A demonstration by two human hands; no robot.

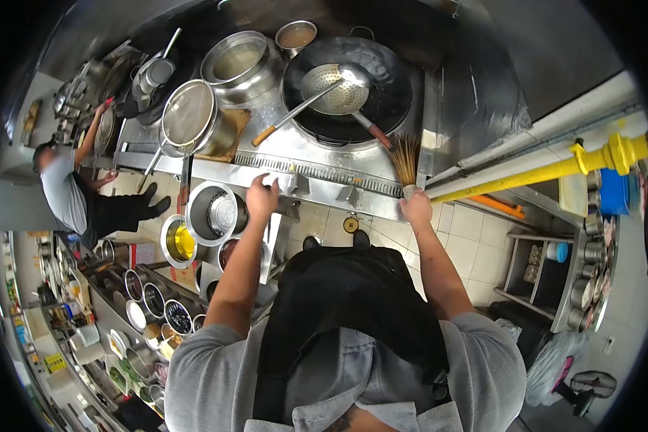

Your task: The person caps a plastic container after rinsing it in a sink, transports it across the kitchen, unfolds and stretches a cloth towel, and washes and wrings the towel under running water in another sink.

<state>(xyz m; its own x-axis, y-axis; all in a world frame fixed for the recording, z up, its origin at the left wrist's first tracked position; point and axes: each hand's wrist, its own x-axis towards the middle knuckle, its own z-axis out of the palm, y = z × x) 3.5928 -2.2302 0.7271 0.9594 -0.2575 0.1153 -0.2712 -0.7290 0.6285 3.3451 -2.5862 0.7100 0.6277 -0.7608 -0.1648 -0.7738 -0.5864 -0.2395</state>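
At the front edge of the steel range, my right hand (pixel 416 204) is wrapped round the bound end of a bamboo brush (pixel 405 160), whose bristles point up toward the wok. My left hand (pixel 262 194) is raised near the front ledge, fingers apart and holding nothing, just right of a large steel pot (pixel 214 213). Behind the hands sits a dark wok (pixel 392 93). A perforated skimmer (pixel 322 101) with a reddish wooden handle and a ladle (pixel 288 119) with a wooden handle lie across it.
A mesh strainer (pixel 188 115) rests on a pot at the left of the range. A pan of yellow oil (pixel 181 243) stands below it. Another person (pixel 66 180) works at the far left. A yellow pipe (pixel 540 173) runs along the right.
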